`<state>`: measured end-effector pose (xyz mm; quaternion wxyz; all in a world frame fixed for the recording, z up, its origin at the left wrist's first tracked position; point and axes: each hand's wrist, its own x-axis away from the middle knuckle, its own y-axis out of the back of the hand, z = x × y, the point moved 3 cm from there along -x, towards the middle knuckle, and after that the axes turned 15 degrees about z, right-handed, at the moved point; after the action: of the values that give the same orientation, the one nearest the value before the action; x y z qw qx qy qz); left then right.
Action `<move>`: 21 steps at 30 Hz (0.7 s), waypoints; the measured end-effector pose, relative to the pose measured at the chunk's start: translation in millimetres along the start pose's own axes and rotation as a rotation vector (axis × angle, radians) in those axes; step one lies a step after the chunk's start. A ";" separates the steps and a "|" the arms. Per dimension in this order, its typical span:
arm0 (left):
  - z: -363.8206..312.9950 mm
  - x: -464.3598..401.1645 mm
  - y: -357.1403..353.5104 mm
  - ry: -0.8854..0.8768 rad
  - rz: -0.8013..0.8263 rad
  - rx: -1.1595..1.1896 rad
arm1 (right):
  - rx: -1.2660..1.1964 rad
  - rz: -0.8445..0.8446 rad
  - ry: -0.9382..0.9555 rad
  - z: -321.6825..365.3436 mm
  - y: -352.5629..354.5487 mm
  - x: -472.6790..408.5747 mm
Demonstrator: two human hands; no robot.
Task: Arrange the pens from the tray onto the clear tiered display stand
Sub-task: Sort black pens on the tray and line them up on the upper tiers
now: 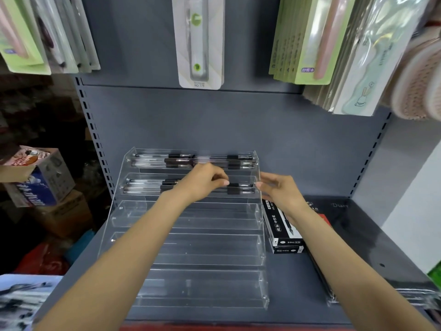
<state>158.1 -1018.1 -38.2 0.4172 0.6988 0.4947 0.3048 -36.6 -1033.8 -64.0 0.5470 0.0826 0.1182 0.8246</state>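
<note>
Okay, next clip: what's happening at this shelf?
A person is stocking a clear tiered display stand on a grey shelf. Both hands are at the second tier from the top: the left hand seems to pinch a pen there, while the right hand hovers at the stand's right edge. The top two tiers hold pens; the lower tiers look empty. Black pen boxes sit beside the stand.

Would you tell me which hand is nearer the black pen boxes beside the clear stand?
Right. The right hand hovers just above the black pen boxes; the left hand is over the stand's second tier.
</note>
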 end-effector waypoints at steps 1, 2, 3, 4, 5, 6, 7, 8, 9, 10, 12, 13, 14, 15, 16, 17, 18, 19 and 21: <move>0.4 1.4 0.2 -0.004 -0.012 -0.002 | 0.002 0.000 -0.007 -0.1 0.2 0.4; 1.5 4.2 1.3 -0.003 -0.027 -0.013 | 0.005 0.000 -0.012 0.3 0.3 1.2; 4.2 7.2 3.0 0.000 -0.044 -0.027 | 0.004 -0.001 -0.016 0.0 0.3 1.3; 7.6 10.7 5.2 0.005 -0.060 -0.039 | 0.004 -0.004 -0.017 0.1 0.2 1.6; 11.8 14.3 7.6 0.013 -0.074 -0.041 | 0.003 -0.006 -0.017 0.0 -0.1 1.3; 15.1 18.2 9.9 0.019 -0.088 -0.034 | 0.005 -0.007 -0.017 0.6 -0.5 1.6; 17.9 22.0 11.5 0.019 -0.099 -0.024 | 0.006 -0.009 -0.017 0.7 -1.0 1.6; 19.9 25.3 12.5 0.010 -0.104 -0.019 | 0.004 -0.011 -0.015 0.7 -1.4 1.6; 20.6 27.6 11.9 -0.007 -0.096 -0.025 | 0.001 -0.012 -0.015 0.1 -1.6 1.4; 20.1 28.9 9.8 -0.026 -0.074 -0.042 | -0.001 -0.012 -0.013 0.4 -1.6 2.1; 18.3 28.8 3.3 -0.037 -0.026 -0.092 | -0.001 -0.016 -0.007 1.6 -1.7 3.4; 17.7 27.5 0.0 -0.029 -0.013 -0.110 | 0.002 -0.020 -0.008 1.6 -1.7 3.7; 17.0 25.9 -2.7 -0.021 -0.008 -0.119 | 0.009 -0.021 -0.012 1.9 -2.2 4.3; 16.5 24.1 -4.8 -0.016 -0.010 -0.122 | 0.022 -0.021 -0.017 2.4 -2.8 4.5; 15.2 23.0 -6.3 -0.014 -0.015 -0.122 | 0.042 -0.023 -0.020 3.0 -3.4 4.9; 14.2 22.6 -7.3 -0.012 -0.023 -0.123 | 0.075 -0.030 -0.020 4.2 -4.4 5.6; 13.1 23.0 -7.5 -0.014 -0.034 -0.124 | 0.144 -0.050 -0.011 6.8 -5.7 7.2; 12.5 23.8 -7.2 -0.017 -0.053 -0.121 | 0.253 -0.083 0.008 11.0 -7.9 10.0; 11.9 28.7 -4.4 -0.025 -0.125 -0.101 | 0.482 -0.176 0.082 21.7 -16.0 17.5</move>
<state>175.5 -993.6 -47.2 0.4763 0.6484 0.5162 0.2937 -23.5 -1009.4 -47.7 0.5759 0.1664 0.3404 0.7244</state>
